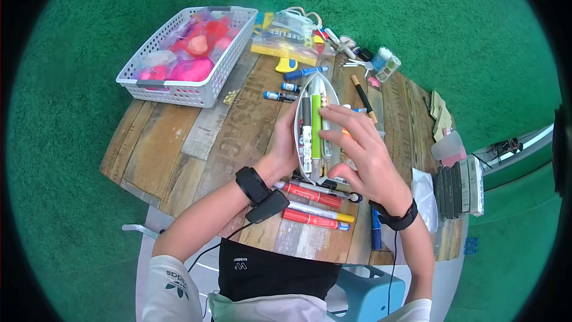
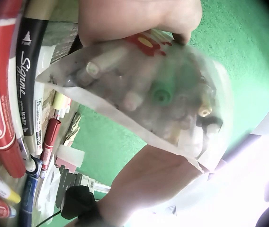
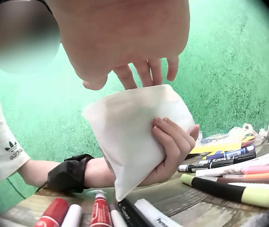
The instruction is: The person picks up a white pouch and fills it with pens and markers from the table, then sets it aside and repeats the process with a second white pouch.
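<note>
A white translucent pencil pouch (image 3: 125,137) is held over the table, its mouth gaping upward. My left hand (image 1: 285,143) grips it from the side and below, fingers wrapped across its outer face. Pens stand packed inside, among them a bright green pen (image 1: 316,128) and a dark-capped pen (image 1: 307,116). My right hand (image 1: 369,158) is at the mouth, its fairly straight fingers reaching over the rim and touching near the green pen. The right thumb stands apart from the fingers. In the left wrist view the pens show blurred through the pouch wall.
Red markers (image 1: 313,219) and other pens lie in front of the pouch. Blue markers (image 1: 305,73) and a black-and-tan marker (image 1: 363,98) lie beyond it. A white basket (image 1: 205,92) of pink items stands back left, a zip bag (image 1: 286,39) beside it. Boxes (image 1: 459,188) stand right.
</note>
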Available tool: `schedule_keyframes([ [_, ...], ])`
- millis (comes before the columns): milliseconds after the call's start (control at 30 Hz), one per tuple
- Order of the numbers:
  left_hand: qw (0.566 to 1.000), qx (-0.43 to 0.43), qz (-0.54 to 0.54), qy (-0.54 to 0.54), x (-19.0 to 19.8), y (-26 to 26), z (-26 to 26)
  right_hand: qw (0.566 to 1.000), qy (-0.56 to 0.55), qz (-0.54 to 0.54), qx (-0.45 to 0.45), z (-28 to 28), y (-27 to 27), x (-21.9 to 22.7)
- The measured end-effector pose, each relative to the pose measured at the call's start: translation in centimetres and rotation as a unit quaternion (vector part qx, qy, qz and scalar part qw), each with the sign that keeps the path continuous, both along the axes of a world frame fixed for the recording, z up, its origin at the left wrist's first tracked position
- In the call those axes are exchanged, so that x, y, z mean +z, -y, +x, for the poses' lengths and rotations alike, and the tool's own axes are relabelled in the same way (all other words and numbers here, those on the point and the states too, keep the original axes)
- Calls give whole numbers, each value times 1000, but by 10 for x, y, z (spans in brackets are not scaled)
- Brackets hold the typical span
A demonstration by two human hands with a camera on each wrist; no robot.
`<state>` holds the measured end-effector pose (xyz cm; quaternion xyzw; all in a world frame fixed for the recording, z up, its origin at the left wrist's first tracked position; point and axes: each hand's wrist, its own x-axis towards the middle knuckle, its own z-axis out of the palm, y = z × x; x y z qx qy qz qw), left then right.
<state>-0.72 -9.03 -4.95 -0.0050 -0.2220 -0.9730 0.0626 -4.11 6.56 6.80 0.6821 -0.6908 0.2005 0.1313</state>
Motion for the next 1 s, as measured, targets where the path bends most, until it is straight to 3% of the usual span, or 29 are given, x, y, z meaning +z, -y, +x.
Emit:
schedule_keyframes([
  [300, 999, 26, -25, 38, 10, -3, 5, 999, 19, -40, -29, -6, 0, -2],
  [367, 999, 44, 4, 20, 15, -4, 6, 990, 38, -39, -129, 2, -3, -1],
  [400, 998, 53, 10, 14, 13, -2, 5, 990, 39, -39, -128, 7, -4, 0],
  [467, 995, 90, 22, 25, 11, -2, 4, 970, 160, -28, -181, 18, -5, 2],
  [600, 983, 165, 53, 62, 14, -1, 2, 962, 159, -21, -219, 28, -3, 4],
  [667, 979, 182, 53, 72, 14, -2, 2, 948, 186, 41, -253, 28, 0, 7],
  [1000, 973, 218, 5, 80, 20, -4, 7, 950, 172, 113, -235, 15, 4, 8],
])
